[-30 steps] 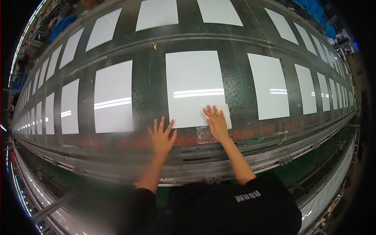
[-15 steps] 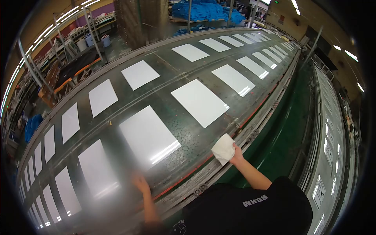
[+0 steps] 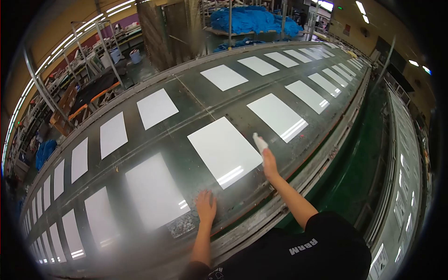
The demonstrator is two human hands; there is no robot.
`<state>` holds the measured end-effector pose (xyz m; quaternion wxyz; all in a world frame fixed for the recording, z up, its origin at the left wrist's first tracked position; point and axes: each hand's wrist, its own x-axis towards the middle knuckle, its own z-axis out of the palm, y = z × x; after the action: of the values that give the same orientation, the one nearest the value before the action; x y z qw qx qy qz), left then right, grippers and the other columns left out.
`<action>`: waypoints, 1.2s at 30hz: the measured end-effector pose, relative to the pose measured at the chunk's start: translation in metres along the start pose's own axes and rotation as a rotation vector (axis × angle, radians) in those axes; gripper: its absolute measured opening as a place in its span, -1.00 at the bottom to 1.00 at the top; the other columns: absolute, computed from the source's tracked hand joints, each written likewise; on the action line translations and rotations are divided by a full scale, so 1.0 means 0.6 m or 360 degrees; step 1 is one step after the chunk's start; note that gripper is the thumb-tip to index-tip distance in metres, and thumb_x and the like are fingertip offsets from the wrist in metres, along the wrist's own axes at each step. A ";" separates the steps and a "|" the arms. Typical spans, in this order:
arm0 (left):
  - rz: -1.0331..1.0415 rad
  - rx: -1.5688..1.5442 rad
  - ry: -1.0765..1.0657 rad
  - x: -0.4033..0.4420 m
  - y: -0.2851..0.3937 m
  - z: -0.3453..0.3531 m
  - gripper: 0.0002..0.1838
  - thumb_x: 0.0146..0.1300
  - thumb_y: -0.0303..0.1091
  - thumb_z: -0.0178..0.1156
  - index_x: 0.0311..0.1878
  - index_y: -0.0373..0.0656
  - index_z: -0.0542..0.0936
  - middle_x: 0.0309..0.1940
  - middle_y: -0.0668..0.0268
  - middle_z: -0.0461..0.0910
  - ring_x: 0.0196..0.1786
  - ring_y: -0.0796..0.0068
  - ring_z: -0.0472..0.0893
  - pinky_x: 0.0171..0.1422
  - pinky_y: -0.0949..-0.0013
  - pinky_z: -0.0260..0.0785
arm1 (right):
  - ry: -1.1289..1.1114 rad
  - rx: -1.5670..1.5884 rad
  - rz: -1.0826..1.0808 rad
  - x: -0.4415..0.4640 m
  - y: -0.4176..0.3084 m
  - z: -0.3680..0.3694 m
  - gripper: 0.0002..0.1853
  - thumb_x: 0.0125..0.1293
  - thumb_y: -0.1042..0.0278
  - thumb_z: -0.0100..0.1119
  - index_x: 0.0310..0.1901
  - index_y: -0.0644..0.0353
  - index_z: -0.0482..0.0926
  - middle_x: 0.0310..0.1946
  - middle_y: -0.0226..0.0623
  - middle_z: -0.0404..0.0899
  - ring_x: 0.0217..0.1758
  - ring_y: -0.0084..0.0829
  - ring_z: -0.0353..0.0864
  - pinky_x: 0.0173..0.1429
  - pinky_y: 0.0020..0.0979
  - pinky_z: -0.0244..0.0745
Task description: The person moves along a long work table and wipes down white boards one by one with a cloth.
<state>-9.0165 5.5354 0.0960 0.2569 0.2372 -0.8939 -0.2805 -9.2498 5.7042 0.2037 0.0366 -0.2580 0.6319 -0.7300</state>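
My right hand (image 3: 269, 163) holds a folded white cloth (image 3: 259, 141) on edge over the long table (image 3: 233, 198), beside the right corner of a glossy white sheet (image 3: 225, 151). My left hand (image 3: 206, 205) has its fingers stretched out at the table surface, between that sheet and another white sheet (image 3: 156, 191) to its left. Nothing shows in the left hand. Whether the cloth touches the sheet I cannot tell.
Two rows of white sheets run along the green-grey table, with a rail (image 3: 322, 170) at its near edge. A second long table (image 3: 396, 224) stands at the right. Blue fabric (image 3: 252, 19) is piled at the back. Metal posts (image 3: 109, 53) rise at the left.
My right hand has carried the cloth from over the near rail to the sheet's corner. The left hand has moved right. The whole view has shifted along the table.
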 end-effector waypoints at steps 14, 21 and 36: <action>-0.0288 0.0491 0.0004 0.009 0.062 0.061 -0.49 0.23 -0.06 0.21 0.26 0.11 0.50 0.24 0.34 0.44 0.36 0.25 0.31 0.48 -0.17 -0.13 | -0.1710 -0.1540 -0.0871 0.170 0.276 0.228 -0.47 0.44 0.18 -0.17 0.44 -0.21 0.15 0.49 -0.45 0.07 0.55 -0.30 -0.01 0.54 0.02 -0.18; -0.0236 0.0714 -0.0266 0.018 0.073 0.048 -0.48 0.19 0.23 0.12 0.26 0.61 0.43 0.29 0.24 0.33 0.35 0.08 0.26 0.43 -0.31 -0.18 | -0.1418 -0.1569 -0.0898 0.266 0.356 0.313 -0.50 0.48 0.09 -0.25 0.43 -0.20 0.17 0.48 -0.46 0.09 0.55 -0.32 -0.01 0.54 -0.02 -0.22; -0.0234 0.0751 -0.0208 0.022 0.070 0.054 -0.64 0.26 0.04 0.14 0.15 0.56 0.56 0.20 0.26 0.42 0.31 0.14 0.31 0.45 -0.21 -0.13 | -0.1439 -0.1851 -0.0693 0.303 0.321 0.095 -0.48 0.47 0.08 -0.21 0.44 -0.31 0.14 0.51 -0.45 -0.01 0.57 -0.27 -0.09 0.55 0.00 -0.22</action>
<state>-9.0574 5.5711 0.1032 0.1150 0.3365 -0.9296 -0.0967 -9.4355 5.5451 0.0864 0.0052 -0.6279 0.7726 -0.0942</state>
